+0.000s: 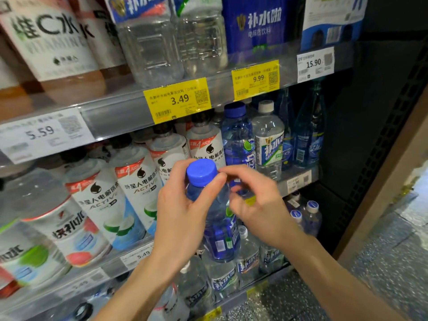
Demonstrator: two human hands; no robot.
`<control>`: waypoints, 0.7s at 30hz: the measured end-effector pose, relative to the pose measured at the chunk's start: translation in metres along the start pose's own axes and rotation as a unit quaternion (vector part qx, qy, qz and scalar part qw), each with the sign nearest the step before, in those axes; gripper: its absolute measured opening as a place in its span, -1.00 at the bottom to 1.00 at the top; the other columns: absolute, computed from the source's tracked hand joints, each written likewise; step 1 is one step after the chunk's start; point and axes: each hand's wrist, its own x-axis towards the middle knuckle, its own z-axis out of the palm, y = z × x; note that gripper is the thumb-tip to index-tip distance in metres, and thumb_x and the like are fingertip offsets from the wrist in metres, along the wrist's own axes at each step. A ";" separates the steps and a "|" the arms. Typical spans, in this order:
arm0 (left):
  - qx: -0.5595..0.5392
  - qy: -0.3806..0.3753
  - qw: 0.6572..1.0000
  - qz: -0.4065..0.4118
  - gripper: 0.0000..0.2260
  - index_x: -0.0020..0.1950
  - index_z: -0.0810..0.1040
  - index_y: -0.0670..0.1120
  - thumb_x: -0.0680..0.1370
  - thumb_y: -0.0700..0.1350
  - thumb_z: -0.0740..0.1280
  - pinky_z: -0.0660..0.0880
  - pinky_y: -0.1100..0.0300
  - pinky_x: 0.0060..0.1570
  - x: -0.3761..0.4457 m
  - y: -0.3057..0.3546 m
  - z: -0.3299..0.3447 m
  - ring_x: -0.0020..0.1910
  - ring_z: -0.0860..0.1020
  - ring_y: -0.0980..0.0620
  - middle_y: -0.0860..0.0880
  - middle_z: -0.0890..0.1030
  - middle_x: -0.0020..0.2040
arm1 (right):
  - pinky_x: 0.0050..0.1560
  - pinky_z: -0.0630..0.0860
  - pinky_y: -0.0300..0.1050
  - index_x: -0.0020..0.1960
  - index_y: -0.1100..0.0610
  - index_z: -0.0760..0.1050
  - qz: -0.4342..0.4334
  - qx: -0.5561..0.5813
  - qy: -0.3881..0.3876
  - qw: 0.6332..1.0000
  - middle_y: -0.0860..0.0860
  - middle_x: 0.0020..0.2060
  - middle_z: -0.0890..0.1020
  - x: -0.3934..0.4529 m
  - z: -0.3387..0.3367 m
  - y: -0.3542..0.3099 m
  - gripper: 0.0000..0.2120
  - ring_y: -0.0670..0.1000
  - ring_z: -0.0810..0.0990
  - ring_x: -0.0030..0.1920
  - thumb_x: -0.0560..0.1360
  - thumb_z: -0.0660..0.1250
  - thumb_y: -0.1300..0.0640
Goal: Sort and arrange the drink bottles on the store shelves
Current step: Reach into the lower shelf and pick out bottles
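Gripping is done by the left hand [183, 212] around a blue bottle [217, 218] (blue-capped); its shoulder is touched by the right hand [254, 205], fingers curled, near the shelf [115, 112].

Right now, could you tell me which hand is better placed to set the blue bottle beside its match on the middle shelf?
Probably the left hand: it wraps the blue bottle below the cap, while the right hand only touches it with its fingertips.

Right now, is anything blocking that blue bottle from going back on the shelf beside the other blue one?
Nothing visible sits between the held blue bottle and the shelved blue bottle, but that row looks full, with no open gap showing.
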 end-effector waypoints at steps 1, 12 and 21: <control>-0.004 0.003 1.000 0.000 -0.76 0.02 0.53 -0.01 0.51 0.10 0.44 0.42 0.32 -0.23 -0.001 0.001 -0.003 -0.20 0.50 0.15 0.10 0.58 -0.14 | 0.09 0.50 -0.30 0.18 -0.20 0.46 0.029 0.029 -0.064 0.997 -0.25 0.02 0.61 -0.005 0.000 -0.006 -0.55 -0.20 0.57 0.08 0.39 0.34 0.22; 0.039 -0.046 0.998 0.003 -0.74 0.00 0.52 0.08 0.43 0.18 0.43 0.50 0.32 -0.19 -0.016 0.025 -0.053 -0.12 0.58 0.17 0.15 0.61 -0.10 | 0.10 0.60 0.10 0.26 -0.09 0.45 0.070 0.066 -0.113 0.989 -0.13 0.03 0.68 -0.027 0.029 -0.032 -0.29 -0.09 0.66 0.08 0.20 0.68 0.12; 0.023 -0.107 0.993 -0.032 -0.52 0.29 0.47 0.09 0.42 0.07 0.54 0.54 0.23 0.14 -0.042 0.025 -0.130 0.18 0.61 0.17 0.17 0.64 0.18 | -0.03 0.57 -0.31 0.13 -0.21 0.53 0.008 0.138 -0.075 0.987 -0.22 0.00 0.70 -0.027 0.083 -0.076 -0.40 -0.19 0.68 0.02 0.15 0.63 0.07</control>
